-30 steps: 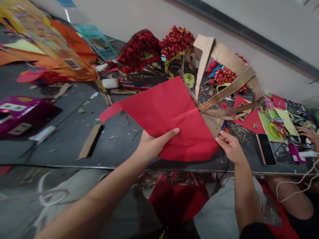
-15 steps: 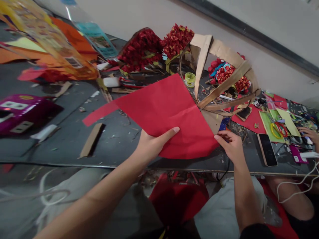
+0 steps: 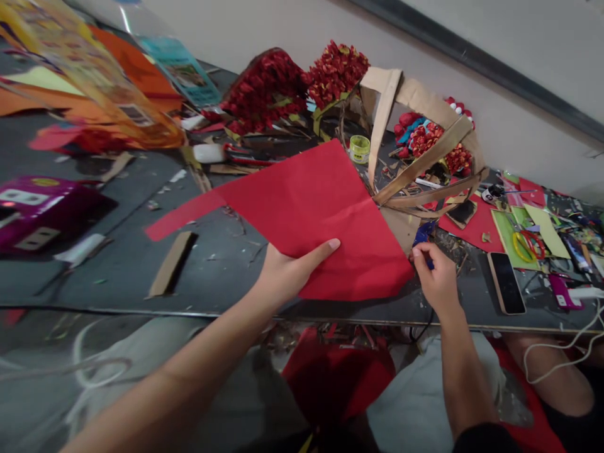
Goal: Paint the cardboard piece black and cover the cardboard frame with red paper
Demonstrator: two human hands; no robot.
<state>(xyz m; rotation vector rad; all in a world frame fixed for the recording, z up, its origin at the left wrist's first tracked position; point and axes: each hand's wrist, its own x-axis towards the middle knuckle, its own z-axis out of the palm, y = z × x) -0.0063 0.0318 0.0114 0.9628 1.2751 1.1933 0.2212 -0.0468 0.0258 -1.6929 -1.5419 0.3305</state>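
Note:
A large red paper sheet (image 3: pixel 306 207), with a narrow strip trailing off to the left, covers part of a cardboard frame (image 3: pixel 425 170) made of bent brown strips. My left hand (image 3: pixel 292 267) grips the sheet's lower edge, thumb on top and fingers hidden beneath. By the sheet's right corner, my right hand (image 3: pixel 435 270) has its thumb and fingers curled together in a pinch. Whatever lies between those fingertips is too small to tell. Just behind them is a dark blue piece (image 3: pixel 423 233).
Red flower-covered shapes (image 3: pixel 267 91) stand at the back. A purple power strip (image 3: pixel 44 211) and bottles are at left. A phone (image 3: pixel 506 283), scissors (image 3: pixel 528 245) and a white cable (image 3: pixel 542 346) lie at right. Scraps dot the dark table (image 3: pixel 236 277).
My right hand has drawn slightly away from the sheet's corner, and its fingers have curled in more. My left hand keeps its grip. A person's hand at the far right has left the view.

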